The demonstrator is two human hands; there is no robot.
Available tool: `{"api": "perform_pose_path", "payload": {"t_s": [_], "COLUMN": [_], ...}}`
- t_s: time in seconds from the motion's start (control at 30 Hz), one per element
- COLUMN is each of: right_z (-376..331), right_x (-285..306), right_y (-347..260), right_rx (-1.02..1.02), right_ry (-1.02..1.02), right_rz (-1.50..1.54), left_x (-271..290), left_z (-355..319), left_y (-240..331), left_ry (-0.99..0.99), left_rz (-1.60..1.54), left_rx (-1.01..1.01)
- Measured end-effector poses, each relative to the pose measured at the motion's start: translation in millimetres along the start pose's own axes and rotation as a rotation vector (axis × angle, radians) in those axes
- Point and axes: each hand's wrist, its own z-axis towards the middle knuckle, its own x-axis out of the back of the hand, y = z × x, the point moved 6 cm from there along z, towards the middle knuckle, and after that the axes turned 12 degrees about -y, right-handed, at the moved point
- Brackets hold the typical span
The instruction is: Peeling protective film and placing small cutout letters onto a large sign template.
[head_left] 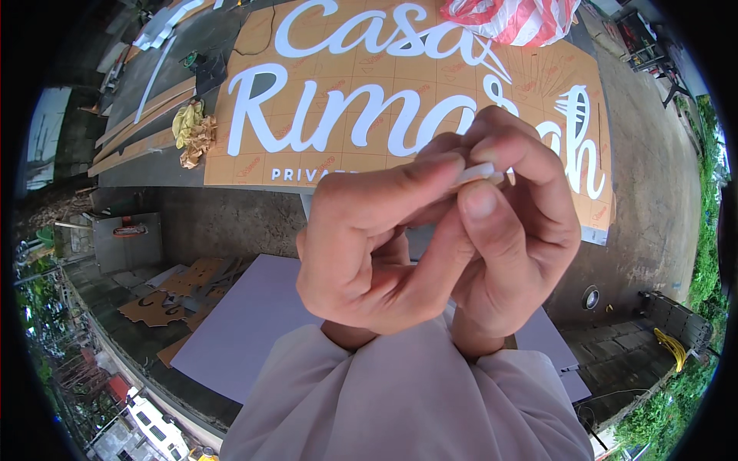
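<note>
Close in front of me, both hands are raised together with their fingers curled inward. Between the fingertips is a small white strip-like piece [477, 173], too small and partly covered to name. My left hand [369, 246] pinches it from one side, thumb and forefinger pressed together. On the other side, my right hand [519, 230] has its thumb and bent fingers closed on the same piece. Beyond the hands lies a brown printed board [430, 84] with large white cut-out letters [257, 107] on it. My hands hide part of the lower row of letters.
A red-and-white plastic bag [523, 19] lies at the board's far edge. Crumpled paper [192, 131] and wooden strips [146, 115] are on the table's left. Below are a large pale sheet [238, 330] and brown cardboard offcuts [173, 296]. A coiled yellow cable [671, 349] is at right.
</note>
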Motion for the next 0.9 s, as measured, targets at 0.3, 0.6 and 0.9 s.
{"api": "perform_pose_path", "payload": {"t_s": [0.3, 0.6, 0.9], "right_z": [-3.2, -1.0, 2.7], "right_x": [5.0, 3.5, 4.6], "right_y": [-25.9, -25.4, -21.6], "right_rx": [0.131, 0.211, 0.220], "right_ry": [0.088, 0.024, -0.044], "right_rz": [-0.574, -0.729, -0.800], "left_x": [1.0, 1.2, 0.0], "left_z": [5.3, 8.6, 14.0], "left_y": [5.3, 8.4, 8.2], "left_ry": [-0.143, -0.138, -0.257], "left_rz": [0.129, 0.241, 0.290], "left_rx": [-0.079, -0.071, -0.168]}}
